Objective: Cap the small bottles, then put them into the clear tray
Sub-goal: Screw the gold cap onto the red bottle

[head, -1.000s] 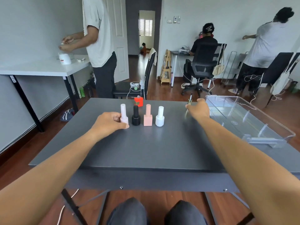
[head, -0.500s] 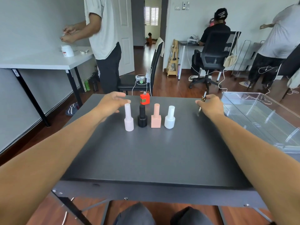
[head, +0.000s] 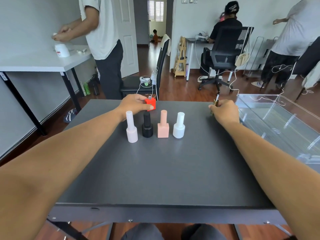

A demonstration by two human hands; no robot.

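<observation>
Here, left grip [head: 134, 105] pinches the red bottle [head: 150, 103] behind four capped bottles [head: 147, 126]; right grip [head: 225, 111] holds brush cap [head: 215, 102].

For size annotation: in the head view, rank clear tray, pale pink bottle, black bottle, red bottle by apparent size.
clear tray
pale pink bottle
black bottle
red bottle, farther away, so unsure

I can read no text here. The small bottles [head: 163, 129] show no legible lettering. The white tub [head: 62, 50] on the far white counter [head: 43, 62] carries a red mark, too blurred to read. A seated person's black cap [head: 232, 7] bears a white design; letters, I cannot tell.
</observation>
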